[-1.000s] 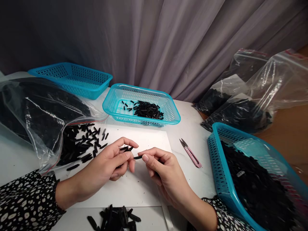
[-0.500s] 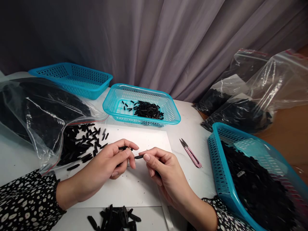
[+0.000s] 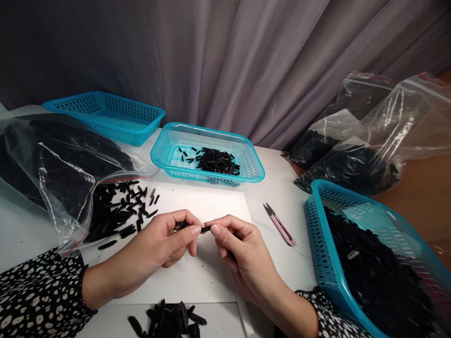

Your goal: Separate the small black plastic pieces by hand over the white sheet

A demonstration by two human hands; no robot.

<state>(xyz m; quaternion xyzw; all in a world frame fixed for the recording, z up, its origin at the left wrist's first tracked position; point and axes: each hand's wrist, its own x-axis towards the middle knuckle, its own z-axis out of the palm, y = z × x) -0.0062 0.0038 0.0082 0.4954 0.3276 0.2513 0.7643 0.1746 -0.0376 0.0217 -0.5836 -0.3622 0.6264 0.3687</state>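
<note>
A small, slim black piece (image 3: 206,229) spans the gap between my two hands above a white sheet (image 3: 197,281). My right hand (image 3: 243,241) pinches one end between thumb and forefinger. The thumb and forefinger of my left hand (image 3: 169,239) close at its other end. Another dark piece (image 3: 181,225) shows along the left forefinger, partly hidden by the fingers. Loose black pieces (image 3: 121,211) spill from a clear zip bag (image 3: 66,173) left of my hands. Nearer me lies a second small heap of black pieces (image 3: 169,319).
A blue basket (image 3: 207,178) with some black pieces stands beyond my hands, another blue basket (image 3: 141,134) at back left. Pink thread snips (image 3: 280,225) lie to the right. A large blue basket (image 3: 322,253) full of black pieces and filled clear bags (image 3: 355,164) are farther right.
My left thumb and forefinger have closed in on the end of the black piece in my right hand. The right hand has barely moved.
</note>
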